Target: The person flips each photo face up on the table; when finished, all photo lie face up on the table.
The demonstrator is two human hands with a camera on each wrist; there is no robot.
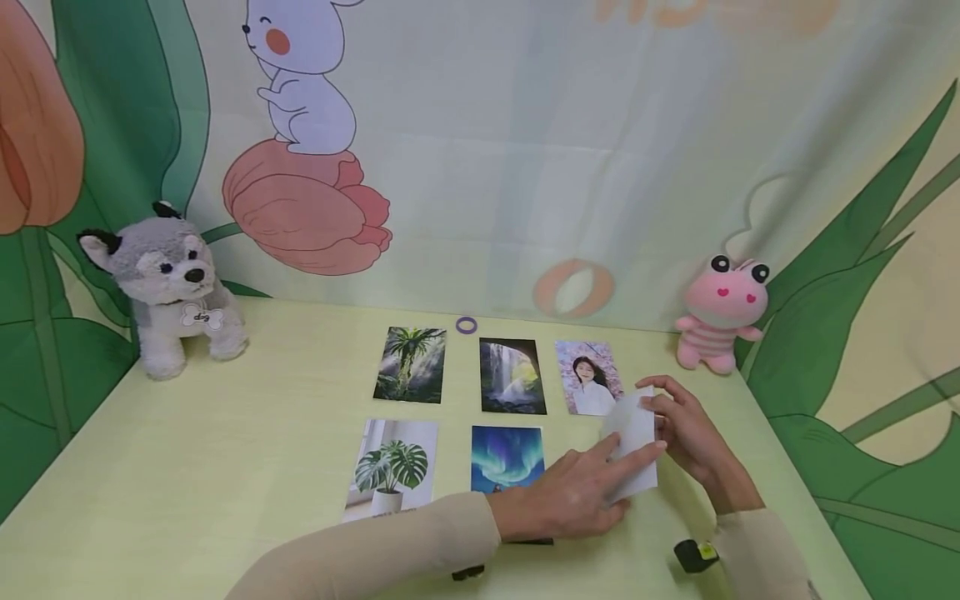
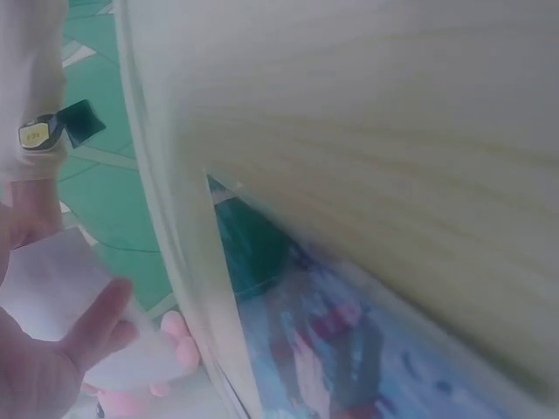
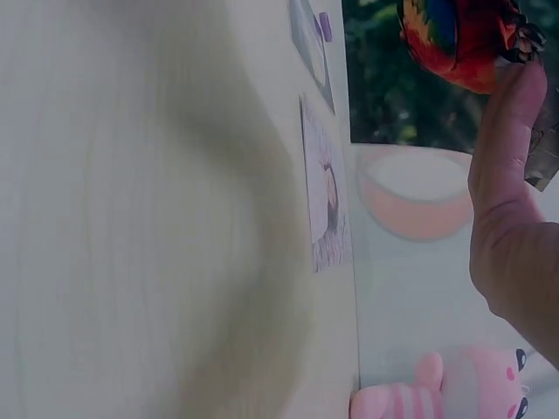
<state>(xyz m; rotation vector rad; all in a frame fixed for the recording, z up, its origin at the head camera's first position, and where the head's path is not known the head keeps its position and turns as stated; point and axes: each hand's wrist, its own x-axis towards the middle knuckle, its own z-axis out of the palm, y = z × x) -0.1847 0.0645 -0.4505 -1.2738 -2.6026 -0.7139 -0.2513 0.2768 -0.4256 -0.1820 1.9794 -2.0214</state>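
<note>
Both hands hold a photo card [image 1: 636, 425] above the right of the table, its white back toward the head view. A red parrot print [image 3: 454, 44] on its front shows in the right wrist view. My left hand [image 1: 573, 496] pinches the card from the left, two fingers stretched across the white back. At the card's right edge, my right hand [image 1: 686, 429] grips it, a finger lying along the printed side. Just behind is a portrait photo [image 1: 588, 379]. An aurora photo [image 1: 507, 454] lies partly hidden under my left forearm.
On the table lie a fern photo [image 1: 410, 364], a waterfall photo [image 1: 513, 375], a potted-plant photo [image 1: 393, 467] and a purple ring [image 1: 458, 326]. A plush husky [image 1: 176, 283] sits back left, a pink plush frog [image 1: 726, 308] back right. A printed curtain [image 1: 465, 192] hangs behind.
</note>
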